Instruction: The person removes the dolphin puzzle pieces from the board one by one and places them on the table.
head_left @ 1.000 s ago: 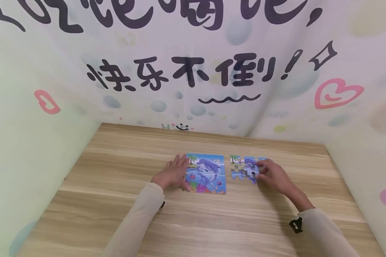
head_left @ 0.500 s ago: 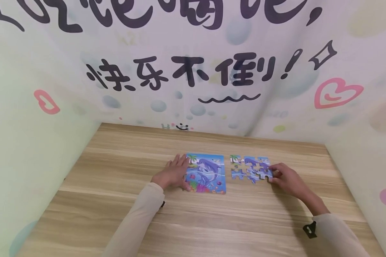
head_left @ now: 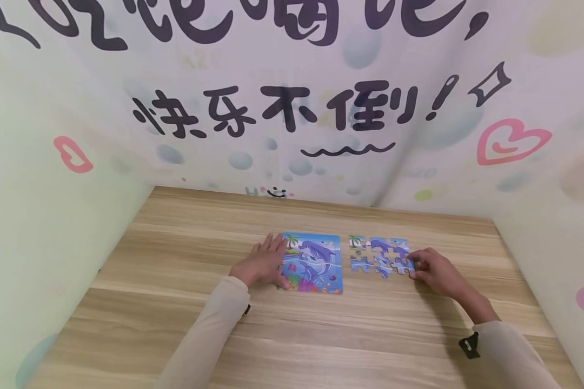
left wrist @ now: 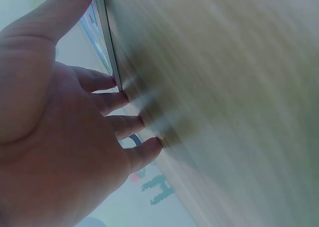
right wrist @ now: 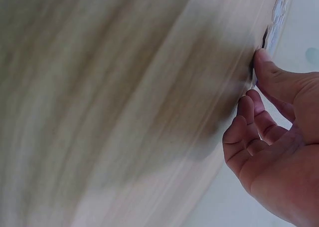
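Note:
A square puzzle board (head_left: 316,263) with a dolphin picture lies flat on the table. My left hand (head_left: 263,263) rests at its left edge, fingers extended; in the left wrist view the thumb and fingertips of this hand (left wrist: 70,132) meet the board's edge and the tabletop. To the right of the board sit several loose puzzle pieces in two rows, among them a palm-tree piece (head_left: 355,241) and a dolphin piece (head_left: 379,245). My right hand (head_left: 435,274) pinches the puzzle piece (head_left: 402,265) at the right end of the nearer row, between thumb and fingers.
The wood-grain table (head_left: 292,335) meets a printed cloth backdrop (head_left: 224,162) behind and walls at left and right. A narrow strip of tabletop separates the board from the loose pieces.
My right hand has moved right and slightly toward me, bringing a puzzle piece to the right end of the nearer row. It has barely shifted since half a second ago. The left hand stays put.

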`<action>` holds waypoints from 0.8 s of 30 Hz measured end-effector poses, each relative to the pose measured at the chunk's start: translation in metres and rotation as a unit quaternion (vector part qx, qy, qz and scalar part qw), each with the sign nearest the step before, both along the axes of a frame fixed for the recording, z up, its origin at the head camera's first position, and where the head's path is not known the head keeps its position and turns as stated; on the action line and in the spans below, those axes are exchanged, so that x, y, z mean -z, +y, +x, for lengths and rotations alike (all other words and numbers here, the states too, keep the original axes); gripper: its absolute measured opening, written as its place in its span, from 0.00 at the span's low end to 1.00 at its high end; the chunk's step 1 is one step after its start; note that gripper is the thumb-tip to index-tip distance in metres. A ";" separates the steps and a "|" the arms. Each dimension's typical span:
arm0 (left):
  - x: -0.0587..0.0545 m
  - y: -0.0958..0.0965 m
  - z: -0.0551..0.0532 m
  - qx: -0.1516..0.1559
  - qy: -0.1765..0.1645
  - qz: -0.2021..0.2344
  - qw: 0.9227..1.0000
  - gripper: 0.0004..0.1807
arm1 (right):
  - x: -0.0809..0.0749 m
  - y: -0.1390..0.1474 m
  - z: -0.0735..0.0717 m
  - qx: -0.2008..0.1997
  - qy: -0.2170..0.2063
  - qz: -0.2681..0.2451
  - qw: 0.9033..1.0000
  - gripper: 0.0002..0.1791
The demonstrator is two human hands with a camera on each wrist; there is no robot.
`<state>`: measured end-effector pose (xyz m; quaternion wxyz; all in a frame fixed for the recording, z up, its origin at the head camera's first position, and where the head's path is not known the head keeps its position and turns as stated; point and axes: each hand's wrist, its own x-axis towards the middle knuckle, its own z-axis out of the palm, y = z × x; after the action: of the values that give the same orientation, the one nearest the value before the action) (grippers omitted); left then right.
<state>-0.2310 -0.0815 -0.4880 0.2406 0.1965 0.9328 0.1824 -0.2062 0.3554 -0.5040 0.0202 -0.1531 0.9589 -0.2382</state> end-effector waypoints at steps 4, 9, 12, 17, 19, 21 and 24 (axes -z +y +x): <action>0.000 0.000 0.000 -0.002 0.000 -0.003 1.000 0.62 | -0.001 0.000 -0.001 -0.002 -0.011 -0.002 1.000 0.20; -0.001 0.000 0.001 -0.001 0.002 -0.006 1.000 0.62 | -0.006 -0.002 -0.002 0.007 -0.024 -0.004 1.000 0.20; -0.002 0.000 0.002 -0.001 0.003 -0.005 1.000 0.62 | -0.009 -0.007 -0.002 0.023 -0.015 -0.006 1.000 0.19; -0.003 0.000 0.002 -0.001 0.000 -0.002 1.000 0.62 | -0.014 -0.033 -0.004 0.023 0.000 -0.040 0.999 0.18; -0.003 0.000 0.002 0.002 -0.001 -0.001 1.000 0.62 | -0.016 -0.048 -0.003 0.013 0.000 -0.052 0.999 0.18; -0.002 0.000 0.002 0.007 -0.003 0.000 1.000 0.61 | -0.016 -0.062 -0.003 0.004 0.000 -0.063 0.998 0.18; -0.002 0.000 0.002 0.019 -0.005 -0.005 1.000 0.60 | -0.016 -0.084 -0.002 -0.013 -0.002 -0.076 0.997 0.17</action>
<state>-0.2289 -0.0818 -0.4858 0.2501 0.2120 0.9285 0.1742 -0.2083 0.2717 -0.4882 0.0139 -0.1660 0.9360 -0.3101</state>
